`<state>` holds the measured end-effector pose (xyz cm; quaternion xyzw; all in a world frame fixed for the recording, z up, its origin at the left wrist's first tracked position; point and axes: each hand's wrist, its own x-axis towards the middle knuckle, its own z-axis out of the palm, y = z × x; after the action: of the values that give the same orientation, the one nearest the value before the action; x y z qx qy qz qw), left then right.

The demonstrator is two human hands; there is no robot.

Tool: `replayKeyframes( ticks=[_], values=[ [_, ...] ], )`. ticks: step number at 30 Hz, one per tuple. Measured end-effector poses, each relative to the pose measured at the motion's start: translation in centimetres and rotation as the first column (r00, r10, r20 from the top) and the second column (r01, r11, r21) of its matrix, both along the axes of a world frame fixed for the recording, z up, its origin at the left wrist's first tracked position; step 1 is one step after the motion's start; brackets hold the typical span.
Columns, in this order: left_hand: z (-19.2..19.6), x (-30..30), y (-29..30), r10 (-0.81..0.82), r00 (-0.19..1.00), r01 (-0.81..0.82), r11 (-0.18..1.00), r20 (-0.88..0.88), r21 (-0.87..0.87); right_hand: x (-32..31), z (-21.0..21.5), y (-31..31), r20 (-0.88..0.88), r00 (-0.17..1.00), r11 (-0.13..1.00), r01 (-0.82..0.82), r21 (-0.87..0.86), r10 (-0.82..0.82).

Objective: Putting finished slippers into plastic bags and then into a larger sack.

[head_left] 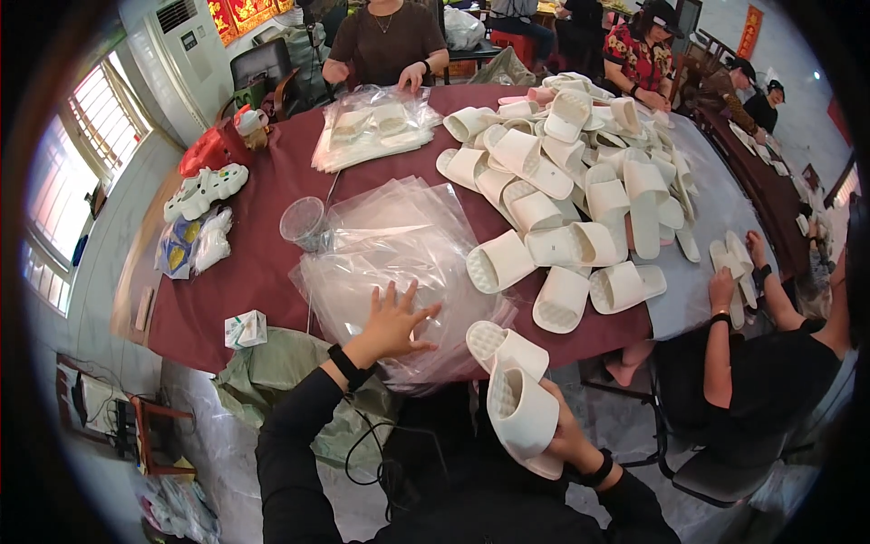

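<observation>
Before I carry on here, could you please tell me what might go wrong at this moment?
1. The left hand rests flat on slippery clear bags overhanging the table edge; the stack could slide off.
2. The right hand holds two white slippers off the table; one might drop.

Glossy clear plastic bags [390,272], matt white foam-like slippers [521,412], smooth maroon cloth-like table cover [263,263]

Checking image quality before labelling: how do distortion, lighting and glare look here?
Head view: fisheye bends the table edges, with a dark vignette at the rim; the window at left is overexposed; the plastic bags show soft glare; the slippers and both hands are evenly lit and sharp.
</observation>
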<state>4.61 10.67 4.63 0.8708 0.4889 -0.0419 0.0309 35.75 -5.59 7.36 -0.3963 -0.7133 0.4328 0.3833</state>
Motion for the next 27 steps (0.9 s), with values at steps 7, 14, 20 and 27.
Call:
replayKeyframes(
  ticks=[7, 14, 20, 27],
  values=[
    [0.1, -0.2, -0.7, -0.113, 0.991, 0.114, 0.994, 0.077, 0.002, -0.9, 1.0, -0.4, -0.074, 0.994, 0.997, 0.08, 0.004, -0.08],
    [0.5, -2.6, -1.8, 0.007, 0.99, 0.004, 0.997, 0.138, -0.075, -1.2, 1.3, 0.2, -0.114, 0.989, 0.995, 0.097, 0.006, -0.096],
    [2.8, -3.2, 2.6, 0.558, 0.817, -0.568, 0.822, 0.146, 0.032, -1.4, 1.0, 0.3, -0.164, 0.985, 0.998, 0.049, -0.045, -0.055],
    [0.8, -1.8, 5.6, 0.46, 0.883, -0.461, 0.887, 0.091, -0.014, -1.2, 0.8, -0.3, -0.175, 0.982, 0.996, 0.069, -0.057, -0.078]
  ],
)
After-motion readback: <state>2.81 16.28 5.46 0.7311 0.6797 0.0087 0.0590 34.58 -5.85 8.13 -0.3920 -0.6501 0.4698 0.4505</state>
